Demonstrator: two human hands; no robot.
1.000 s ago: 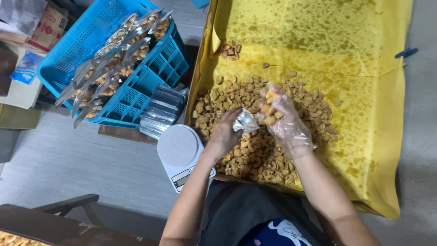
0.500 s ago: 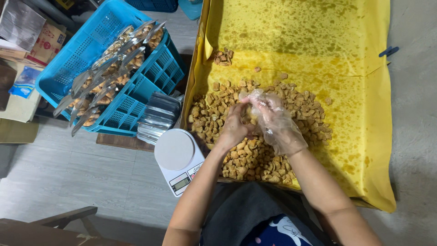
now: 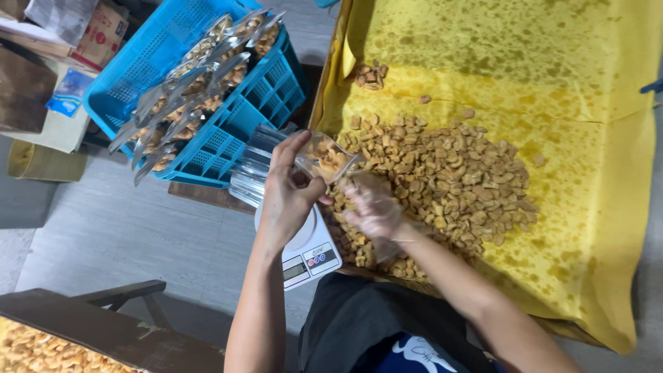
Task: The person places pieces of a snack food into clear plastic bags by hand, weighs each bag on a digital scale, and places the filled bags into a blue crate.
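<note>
two hands were at work just past the dark shirt at the bottom of the view. my left hand was bare and closed around a small clear pouch, pinching its edge so the pouch sat tilted above the white kitchen scale; a few fried snack pieces showed inside it. my right hand, in a thin clear plastic glove, hung just below the pouch with the fingers curled loosely; i could not tell whether it held any pieces. it hovered over the near edge of the heap of golden-brown fried snack pieces, which lay spread on oil-spotted yellow paper lining a tray. beside the scale, toward the crate, a stack of empty clear pouches rested. further left, a blue plastic crate carried a row of filled pouches laid along its rim. a small cluster of snack pieces sat apart near the top of the paper. cardboard boxes stood at the far left corner.
</note>
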